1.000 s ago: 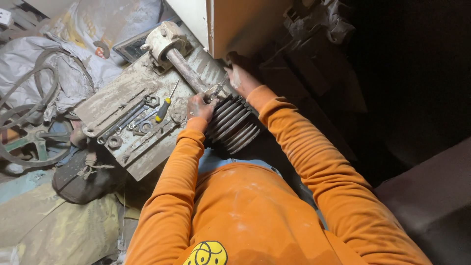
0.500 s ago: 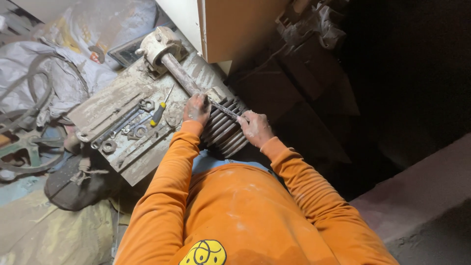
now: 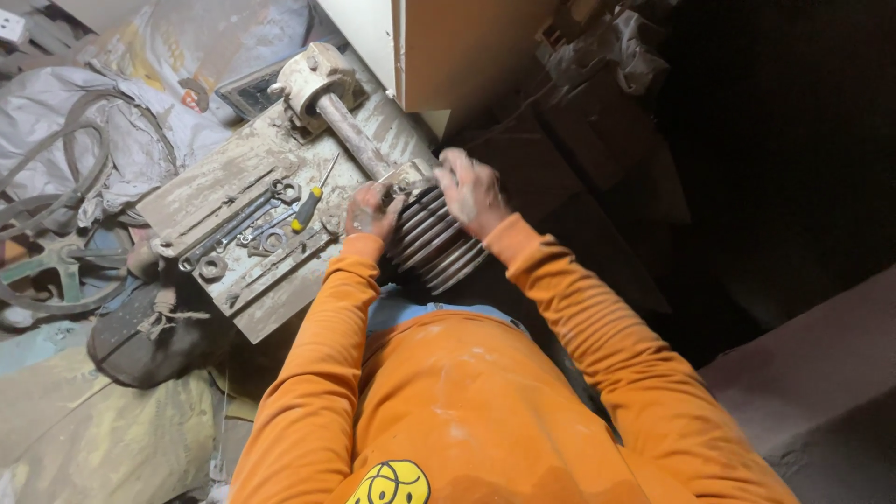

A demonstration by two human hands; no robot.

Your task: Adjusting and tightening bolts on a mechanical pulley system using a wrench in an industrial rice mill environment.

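I look down over my orange sleeves at a dusty machine. My left hand (image 3: 373,211) is closed on the top edge of a dark finned cylinder (image 3: 434,250), where a thick grey pipe (image 3: 351,136) meets it. On the cylinder's upper right side lies my right hand (image 3: 471,191), blurred by motion, so its grip cannot be made out. Whether either hand holds a small tool is hidden.
A flat dusty machine plate (image 3: 201,191) left of the cylinder carries long wrenches (image 3: 229,229), loose washers and a yellow-handled screwdriver (image 3: 306,211). A dark shoe (image 3: 149,331) lies below it. A belt wheel (image 3: 47,271) and hoses are at far left, a pale cabinet (image 3: 448,47) above.
My right hand went from the cylinder's far side down to its near right, then back up onto its top. My left hand stayed at the cylinder's top edge.
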